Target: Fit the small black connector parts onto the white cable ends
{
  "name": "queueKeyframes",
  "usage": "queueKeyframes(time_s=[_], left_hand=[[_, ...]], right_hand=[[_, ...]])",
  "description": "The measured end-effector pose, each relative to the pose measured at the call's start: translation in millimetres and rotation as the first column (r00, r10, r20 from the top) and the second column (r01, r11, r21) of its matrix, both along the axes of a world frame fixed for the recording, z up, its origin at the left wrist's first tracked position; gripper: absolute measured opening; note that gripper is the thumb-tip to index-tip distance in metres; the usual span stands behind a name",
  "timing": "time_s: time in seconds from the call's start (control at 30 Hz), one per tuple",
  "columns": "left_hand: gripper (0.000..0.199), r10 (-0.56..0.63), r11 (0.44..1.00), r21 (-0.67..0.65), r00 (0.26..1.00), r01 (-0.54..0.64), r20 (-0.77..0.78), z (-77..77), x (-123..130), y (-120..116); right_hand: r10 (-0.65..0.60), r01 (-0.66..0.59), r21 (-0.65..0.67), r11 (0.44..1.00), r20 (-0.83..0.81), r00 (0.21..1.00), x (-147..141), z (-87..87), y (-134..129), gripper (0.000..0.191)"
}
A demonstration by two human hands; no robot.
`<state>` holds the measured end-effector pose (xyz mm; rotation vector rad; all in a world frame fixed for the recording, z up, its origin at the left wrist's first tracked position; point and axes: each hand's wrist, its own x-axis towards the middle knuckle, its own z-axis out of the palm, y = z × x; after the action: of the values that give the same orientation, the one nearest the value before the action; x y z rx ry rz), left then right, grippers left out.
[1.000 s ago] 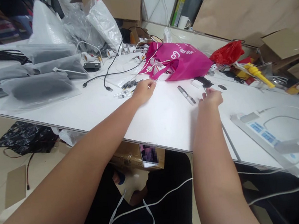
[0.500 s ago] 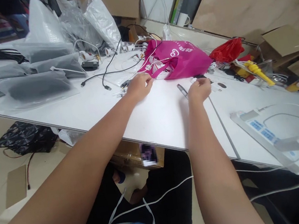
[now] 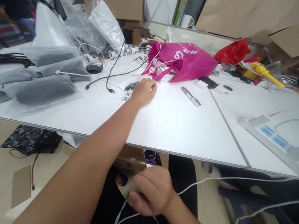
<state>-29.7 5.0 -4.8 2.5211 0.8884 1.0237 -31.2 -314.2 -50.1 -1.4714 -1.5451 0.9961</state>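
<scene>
My left hand [image 3: 145, 91] rests on the white table [image 3: 166, 120], fingers curled, beside several thin pens [image 3: 129, 89] and in front of a magenta bag [image 3: 195, 62]. Whether it holds anything is hidden. Below the table edge, over my lap, is my right hand [image 3: 154, 190], its fingers bent; what they hold, if anything, cannot be made out. A grey pen-like tool [image 3: 191, 97] lies alone on the table, right of my left hand. Black and white cables run left of the bag.
Grey packed pouches [image 3: 41, 90] lie at the left. A power strip [image 3: 273, 137] with cables is at the right, a red bag [image 3: 233, 52] and yellow object [image 3: 266, 73] behind it. A phone [image 3: 151, 157] shows below the table edge.
My right hand has moved from the table beside the pen-like tool down to my lap, leaving the tool fully visible. My left hand has stayed near the bag. The view has shifted slightly.
</scene>
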Motion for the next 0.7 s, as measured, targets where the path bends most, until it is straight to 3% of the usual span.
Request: queueKeyframes(time_s=[0.03,0.07,0.17,0.23,0.3,0.4,0.5,0.57,0.63,0.7], left_hand=[[0.018,-0.006,1.0,0.002,1.0,0.006,-0.005,0.1,1,0],[0.018,-0.012,1.0,0.008,1.0,0.012,-0.006,0.0,2,-1],[0.019,-0.019,0.999,0.027,1.0,0.019,-0.005,-1.1,5,-2],[0.019,-0.018,0.999,0.031,1.0,0.018,-0.006,-1.9,5,-3],[0.019,-0.016,0.999,0.035,1.0,0.017,-0.007,-2.0,4,-3],[0.02,0.004,0.999,0.046,1.0,-0.003,-0.017,-0.3,1,-4],[0.02,0.044,0.998,0.052,0.999,-0.044,-0.011,3.7,-4,-1],[0.02,0.085,0.996,0.036,0.996,-0.086,0.016,7.0,-8,4],[0.02,0.156,0.988,0.004,0.986,-0.157,0.053,10.0,-17,13],[0.019,0.253,0.967,-0.036,0.962,-0.251,0.1,12.1,-29,21]], right_hand=[[-0.088,0.074,0.164,0.984,0.076,0.993,-1,-25.7,-14,0.026],[-0.258,0.218,0.269,0.938,0.123,0.958,4,-49.3,-22,0.028],[-0.445,0.372,0.293,0.881,0.25,0.86,38,-98.7,-23,0.043],[-0.406,0.355,0.227,0.907,0.252,0.878,60,-113.2,-9,0.038],[-0.342,0.305,0.171,0.937,0.26,0.903,72,-115.9,9,0.038],[-0.351,0.286,0.261,0.922,0.251,0.902,70,-103.8,28,0.043],[-0.314,0.195,0.367,0.91,0.302,0.9,51,-76.1,20,0.038],[-0.11,-0.041,0.394,0.918,0.353,0.929,35,-47.6,4,0.025],[0.067,-0.275,0.465,0.842,0.415,0.907,23,-9.7,-8,0.012],[0.064,-0.353,0.555,0.753,0.473,0.879,26,34.9,-4,0.01]])
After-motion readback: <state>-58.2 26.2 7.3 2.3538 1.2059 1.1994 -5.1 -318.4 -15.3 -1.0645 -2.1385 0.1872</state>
